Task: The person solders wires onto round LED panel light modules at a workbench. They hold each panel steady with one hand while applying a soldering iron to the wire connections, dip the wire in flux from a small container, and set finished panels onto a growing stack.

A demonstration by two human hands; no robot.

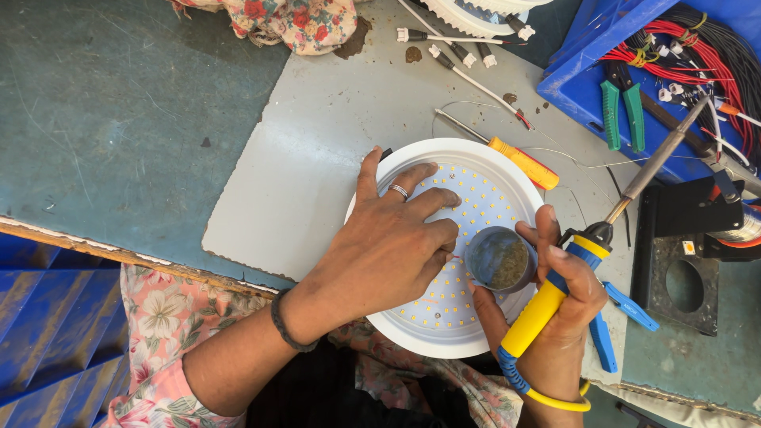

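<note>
One round white LED panel (pixel 468 238) is lying on the grey board (pixel 317 158), studded with small yellow chips. The left hand (pixel 388 238) is pressing flat and open on its left half. The right hand (pixel 567 305) is gripping one yellow-handled soldering iron (pixel 602 238), its shaft pointing toward one o'clock, and is pinching one small round tin (pixel 499 259) over the panel's right side. One orange screwdriver (pixel 507 154) is lying at the panel's one o'clock edge. One pair of green-handled pliers (pixel 622 111) is sitting in the blue tray (pixel 594 47) at two o'clock, beside red and black wires (pixel 697 55). One black stand (pixel 690 254) is sitting at three o'clock.
</note>
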